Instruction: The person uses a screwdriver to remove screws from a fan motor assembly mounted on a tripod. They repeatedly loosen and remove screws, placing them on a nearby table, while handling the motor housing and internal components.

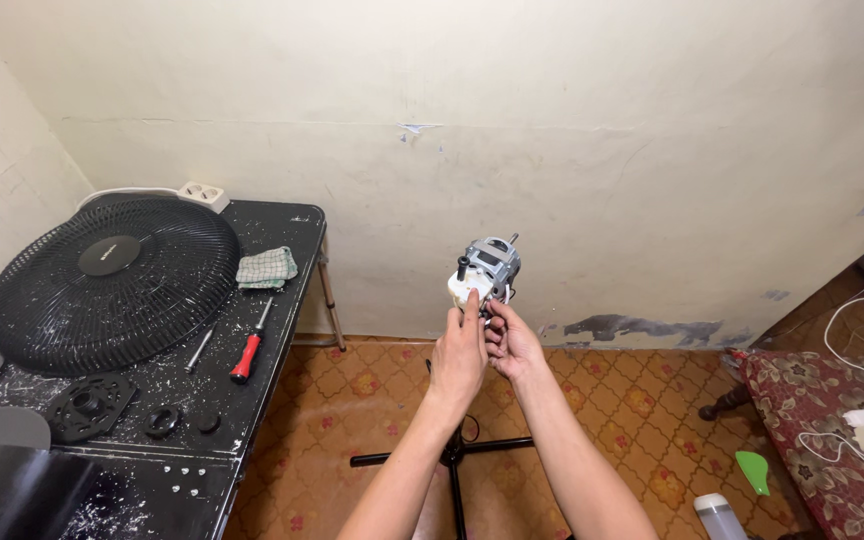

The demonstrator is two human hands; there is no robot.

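Observation:
Both my hands reach out in front of me and hold a small grey fan motor (492, 264) with a white base, raised in front of the cream wall. My left hand (460, 352) grips the white lower part from the left. My right hand (510, 342) pinches the underside of the motor, just right of the left hand. Below the hands a black fan stand (452, 458) with a cross base rests on the patterned floor.
A black table (282, 225) at the left carries a black fan grille (112, 283), a red-handled screwdriver (249, 346), a checked cloth (266, 267), black round parts (89, 405) and small screws. At the right, a patterned mat (812, 400) with white cables and chargers.

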